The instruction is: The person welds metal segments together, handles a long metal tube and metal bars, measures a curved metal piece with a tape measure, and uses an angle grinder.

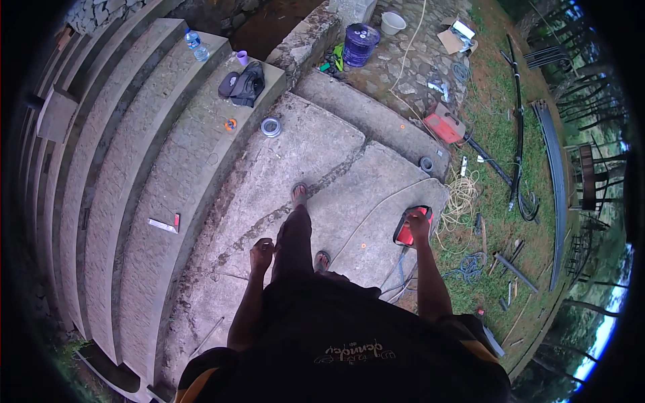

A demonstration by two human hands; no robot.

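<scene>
My right hand (418,223) is closed at the top of a red and black box-shaped case (405,235), which hangs beside my right leg. Dark and blue cables trail down near its lower end. Its exact kind does not show. On the other side, my left hand (262,255) hangs by my thigh with its fingers curled. A small pale spot shows at those fingers, too small to name. My sandalled feet are on the concrete slab (322,151), one stepping ahead of the other.
Concrete steps (144,168) rise on the left, bearing a try square (165,223), backpack (250,86) and water bottle (196,44). Ahead lie a wire coil (271,127), purple bucket (361,46) and red toolbox (445,123). Rope (462,195) and black pipes (516,114) lie right.
</scene>
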